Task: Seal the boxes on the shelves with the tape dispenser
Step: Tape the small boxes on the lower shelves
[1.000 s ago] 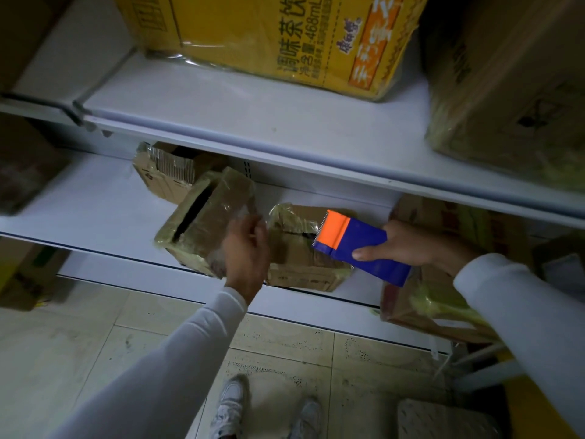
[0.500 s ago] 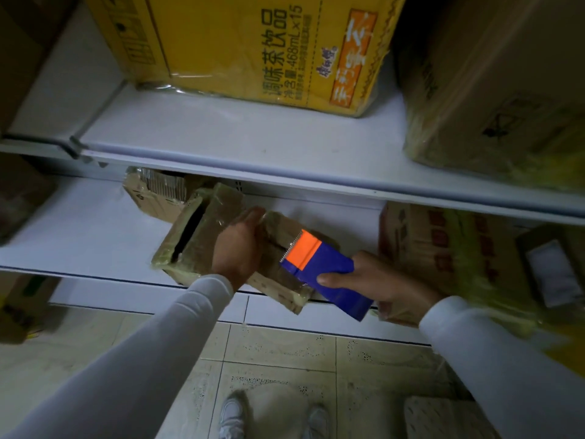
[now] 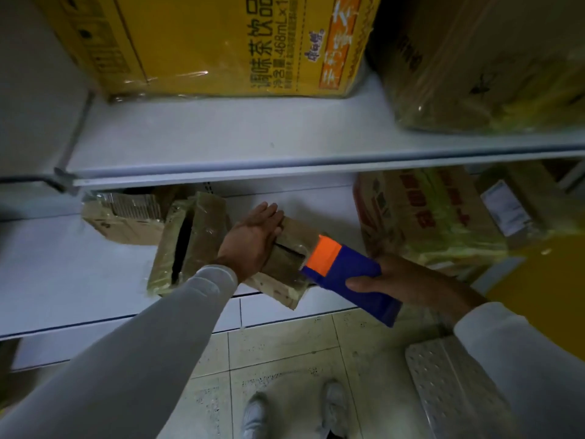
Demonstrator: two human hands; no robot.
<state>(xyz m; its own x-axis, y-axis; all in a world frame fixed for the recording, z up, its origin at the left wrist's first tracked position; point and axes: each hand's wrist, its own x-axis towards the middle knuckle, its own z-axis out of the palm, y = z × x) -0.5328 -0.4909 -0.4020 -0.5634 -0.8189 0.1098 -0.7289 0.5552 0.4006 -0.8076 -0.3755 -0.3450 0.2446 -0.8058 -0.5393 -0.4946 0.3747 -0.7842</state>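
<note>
The left hand (image 3: 253, 240) now lies flat, fingers straight, pressing on the top of the small box (image 3: 285, 267) at the front edge of the lower shelf (image 3: 63, 267); half a second ago those fingers were curled over the box's near corner, so the hold has turned from a clutch into a palm-down brace. The right hand (image 3: 402, 280) grasps the tape dispenser (image 3: 345, 274), fingers wrapped round its blue body, and the orange nose has come in closer, now sitting at the dark gap between the flaps, just ahead of the left fingertips' side of the box. The box itself has swung round and its front corner juts out past the shelf lip. Beside the bracing palm, on its far side from the dispenser, a second small box (image 3: 193, 239) shows a long open slit in its top and touches the first. My reading: the flaps are being held shut so the tape can start, and sealing of this one has not yet begun, since no fresh strip is visible. The overhang may let the box tip if pressed hard.
</note>
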